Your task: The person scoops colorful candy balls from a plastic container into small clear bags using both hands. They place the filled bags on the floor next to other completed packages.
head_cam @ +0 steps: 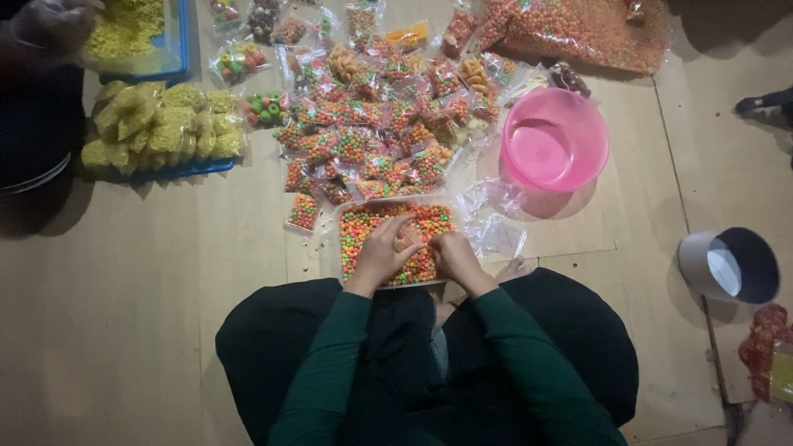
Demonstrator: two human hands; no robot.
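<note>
A clear flat tray full of small round orange, green and yellow sweets (396, 221) was seen in the lower middle of the frame, set on the pale wooden floor (165, 272). Both hands were laid on the sweets in it. The left hand (382, 253) was spread over the left part of the tray, with the fingers bent down into the sweets. The right hand (454, 254) was curled at the right part of the tray, just beside the left one. It could not be told if anything was pinched in either hand. Dark green sleeves (330, 363) were worn on both arms.

Just above the tray, a big heap of small clear bags filled with the same bright sweets (372, 124) was spread out. A round pink plastic bowl (553, 139) was placed to the right of the heap. Some empty clear bags (496, 223) were lying between the bowl and the tray. In the upper left, puffy bags of yellow snacks (157, 128) were piled on a blue tray (198, 168). A large clear sack of sweets (578, 29) was seen at the top right. A grey round tub (731, 264) was lying at the right edge.
</note>
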